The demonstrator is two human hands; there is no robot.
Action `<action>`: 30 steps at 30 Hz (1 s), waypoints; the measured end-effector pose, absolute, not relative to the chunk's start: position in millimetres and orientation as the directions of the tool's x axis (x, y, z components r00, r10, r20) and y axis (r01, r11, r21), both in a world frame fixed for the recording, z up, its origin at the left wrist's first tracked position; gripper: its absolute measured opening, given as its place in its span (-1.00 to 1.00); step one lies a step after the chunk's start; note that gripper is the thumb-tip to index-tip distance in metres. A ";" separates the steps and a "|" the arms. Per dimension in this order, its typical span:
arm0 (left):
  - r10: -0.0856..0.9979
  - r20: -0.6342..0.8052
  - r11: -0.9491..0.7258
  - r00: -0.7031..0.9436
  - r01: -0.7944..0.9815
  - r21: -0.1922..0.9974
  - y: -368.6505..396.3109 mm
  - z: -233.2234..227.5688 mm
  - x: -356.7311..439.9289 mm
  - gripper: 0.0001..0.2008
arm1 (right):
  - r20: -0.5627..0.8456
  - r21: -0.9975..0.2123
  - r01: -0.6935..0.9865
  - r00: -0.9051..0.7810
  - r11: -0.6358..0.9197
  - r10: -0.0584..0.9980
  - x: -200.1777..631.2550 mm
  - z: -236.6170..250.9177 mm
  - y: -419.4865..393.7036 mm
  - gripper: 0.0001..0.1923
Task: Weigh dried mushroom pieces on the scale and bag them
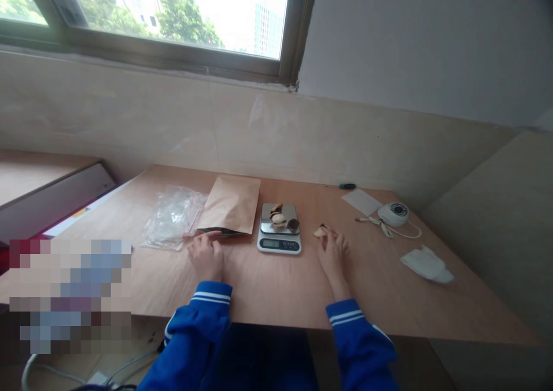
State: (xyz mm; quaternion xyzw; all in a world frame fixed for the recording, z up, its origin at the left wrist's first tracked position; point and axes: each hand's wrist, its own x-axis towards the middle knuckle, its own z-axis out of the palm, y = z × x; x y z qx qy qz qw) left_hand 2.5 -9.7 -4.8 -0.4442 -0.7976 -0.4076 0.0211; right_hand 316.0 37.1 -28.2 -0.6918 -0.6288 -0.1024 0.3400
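A kitchen scale [280, 245] stands on the table with several cream and brown pieces [279, 218] on its metal plate; they look like dried mushrooms. Right of it, my right hand [332, 255] rests low over the table, its fingertips closed on a similar pale piece [318, 232] with a dark edge. Left of the scale lies a brown paper bag [233, 204], its dark mouth towards me. My left hand [207, 257] lies by that mouth, holding nothing visible, fingers partly stretched and touching or close to the bag's edge. The display's digits are too small to read.
Clear plastic bags [170, 218] lie left of the paper bag. At the right are a white round device [393, 213] with a cable, a white sheet [361, 201], a crumpled tissue [427, 264] and a green-handled screwdriver [347, 186]. A wall and window border the table's far side.
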 end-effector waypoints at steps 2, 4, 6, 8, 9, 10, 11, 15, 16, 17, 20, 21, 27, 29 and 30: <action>0.710 0.399 0.286 -0.580 0.756 0.589 -9.3 -6.6 4.5 -0.66 | 0.571 -0.347 0.938 0.189 0.026 0.799 315.7 -27.6 36.5 -0.69; 0.748 0.425 0.250 -0.510 0.809 0.531 -7.1 -7.5 8.7 -0.62 | 0.576 -0.353 0.935 0.188 0.035 0.795 315.7 -26.7 35.7 -0.69; 0.794 0.434 0.208 -0.425 0.861 0.464 -5.2 -7.2 13.1 -0.63 | 0.584 -0.360 0.932 0.187 0.045 0.790 315.9 -25.6 34.7 -0.70; 0.829 0.402 0.210 -0.389 0.883 0.420 -4.9 -5.8 16.8 -0.62 | 0.592 -0.365 0.929 0.185 0.057 0.785 316.0 -24.7 33.8 -0.71; 0.841 0.376 0.225 -0.389 0.884 0.410 -5.4 -4.8 18.3 -0.61 | 0.594 -0.368 0.928 0.182 0.064 0.783 316.0 -24.5 33.6 -0.71; 0.851 0.349 0.242 -0.393 0.882 0.404 -6.0 -3.9 19.4 -0.60 | 0.596 -0.371 0.926 0.178 0.071 0.783 316.1 -24.6 33.5 -0.71; 0.857 0.326 0.259 -0.400 0.880 0.399 -6.6 -3.1 20.3 -0.60 | 0.597 -0.374 0.924 0.174 0.079 0.783 316.2 -24.9 33.6 -0.71; 0.868 0.302 0.276 -0.394 0.889 0.366 -6.3 -3.0 21.4 -0.63 | 0.600 -0.383 0.919 0.169 0.095 0.782 318.0 -28.8 35.2 -0.72; 0.863 0.312 0.281 -0.398 0.890 0.361 -5.4 -3.7 21.6 -0.63 | 0.602 -0.383 0.918 0.169 0.097 0.781 318.6 -29.8 35.6 -0.74; 0.854 0.326 0.286 -0.406 0.889 0.357 -4.4 -4.4 22.1 -0.61 | 0.603 -0.384 0.918 0.169 0.098 0.779 319.1 -30.5 35.9 -0.76; 0.839 0.356 0.301 -0.411 0.896 0.327 -1.7 -5.6 25.1 -0.55 | 0.615 -0.386 0.915 0.162 0.116 0.772 316.8 -29.1 36.1 -0.77; 0.846 0.351 0.302 -0.401 0.903 0.305 -1.1 -5.3 26.4 -0.55 | 0.621 -0.386 0.912 0.143 0.142 0.771 313.9 -27.3 36.0 -0.76; 0.903 0.289 0.276 -0.319 0.944 0.181 -0.3 -1.3 30.4 -0.58 | 0.586 -0.309 0.845 -0.191 0.435 0.787 271.8 -10.5 38.1 -0.64; 0.905 0.277 0.280 -0.324 0.942 0.187 -0.7 -0.5 29.8 -0.59 | 0.575 -0.329 0.845 -0.175 0.421 0.799 258.8 -5.4 40.4 -0.70; 0.905 0.273 0.281 -0.327 0.940 0.196 -0.9 -0.2 29.3 -0.59 | 0.571 -0.339 0.848 -0.157 0.406 0.806 255.4 -2.9 41.7 -0.73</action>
